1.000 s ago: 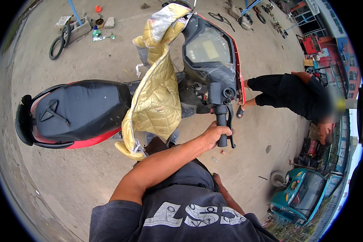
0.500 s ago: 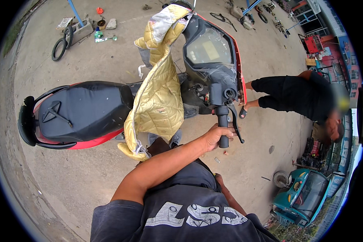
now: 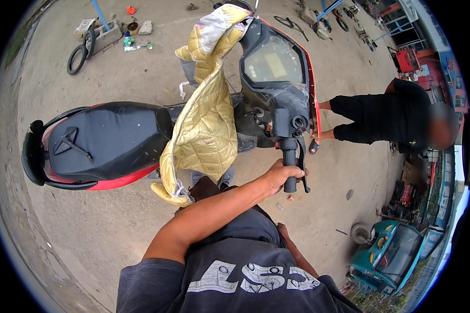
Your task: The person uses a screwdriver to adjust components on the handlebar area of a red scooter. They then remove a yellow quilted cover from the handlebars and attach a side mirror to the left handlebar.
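Observation:
My left hand [image 3: 281, 175] is closed around the handlebar grip [image 3: 289, 156], fingers reaching over the black brake lever [image 3: 302, 161]. A red and black scooter lies crosswise before me, its seat [image 3: 112, 141] on the left with a loose black mirror [image 3: 70, 143] on it, its dash [image 3: 271, 62] at upper right. A yellow quilted wind apron [image 3: 209, 135] hangs from the front beside the grip. My right hand [image 3: 282, 230] is low at my side, mostly hidden behind my body; its fingers are unclear.
A person in black [image 3: 376, 120] stands beside the scooter's front. A teal three-wheeler [image 3: 391, 250] is at lower right. Loose tyres [image 3: 77, 60], concrete blocks and blue posts [image 3: 98, 13] lie or stand at upper left; red machinery [image 3: 405, 59] and assorted parts are at upper right.
The brake lever has swung outward from the grip, then partly back, with my left fingers shifting on it. The person in black has changed posture, body slightly higher in the picture.

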A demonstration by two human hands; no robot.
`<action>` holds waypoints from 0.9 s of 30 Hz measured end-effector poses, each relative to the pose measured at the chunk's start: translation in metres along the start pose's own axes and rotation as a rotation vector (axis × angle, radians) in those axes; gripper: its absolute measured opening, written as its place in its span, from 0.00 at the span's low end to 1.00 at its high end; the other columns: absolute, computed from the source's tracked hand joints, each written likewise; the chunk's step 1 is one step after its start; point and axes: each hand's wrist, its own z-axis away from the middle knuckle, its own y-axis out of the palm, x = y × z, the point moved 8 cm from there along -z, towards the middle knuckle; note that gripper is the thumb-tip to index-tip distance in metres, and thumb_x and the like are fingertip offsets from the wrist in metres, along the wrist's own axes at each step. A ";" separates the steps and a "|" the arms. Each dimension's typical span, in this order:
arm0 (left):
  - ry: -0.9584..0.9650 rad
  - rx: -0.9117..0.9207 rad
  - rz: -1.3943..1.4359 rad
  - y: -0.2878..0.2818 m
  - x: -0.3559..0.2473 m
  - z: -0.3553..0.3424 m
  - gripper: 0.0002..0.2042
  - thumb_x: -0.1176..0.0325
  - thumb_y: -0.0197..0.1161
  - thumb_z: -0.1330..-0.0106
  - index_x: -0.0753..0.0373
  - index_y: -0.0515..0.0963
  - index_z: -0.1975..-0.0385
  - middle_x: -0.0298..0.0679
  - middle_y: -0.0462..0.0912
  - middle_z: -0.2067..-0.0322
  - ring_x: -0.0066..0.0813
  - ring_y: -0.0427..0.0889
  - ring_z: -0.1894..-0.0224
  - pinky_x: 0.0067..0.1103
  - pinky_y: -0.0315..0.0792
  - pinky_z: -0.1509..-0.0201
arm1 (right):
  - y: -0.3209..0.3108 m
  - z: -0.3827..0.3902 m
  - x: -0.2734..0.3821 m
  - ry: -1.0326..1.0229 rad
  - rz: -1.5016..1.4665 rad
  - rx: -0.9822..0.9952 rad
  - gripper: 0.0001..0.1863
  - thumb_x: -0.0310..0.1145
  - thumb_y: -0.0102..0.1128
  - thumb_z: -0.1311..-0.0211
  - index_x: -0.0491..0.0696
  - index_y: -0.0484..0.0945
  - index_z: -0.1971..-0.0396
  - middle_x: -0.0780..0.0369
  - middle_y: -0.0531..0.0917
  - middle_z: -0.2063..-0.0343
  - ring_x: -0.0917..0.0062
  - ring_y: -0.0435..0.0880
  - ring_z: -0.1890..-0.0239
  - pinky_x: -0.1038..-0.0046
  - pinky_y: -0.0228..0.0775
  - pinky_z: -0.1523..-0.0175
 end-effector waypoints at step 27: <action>0.001 0.081 0.067 -0.008 0.006 0.009 0.35 0.48 0.71 0.32 0.63 0.69 0.33 0.45 0.76 0.37 0.42 0.73 0.31 0.40 0.66 0.29 | -0.011 -0.001 0.023 -0.045 -0.027 -0.024 0.23 0.43 0.76 0.48 0.37 0.82 0.66 0.44 0.87 0.70 0.54 0.89 0.64 0.59 0.78 0.60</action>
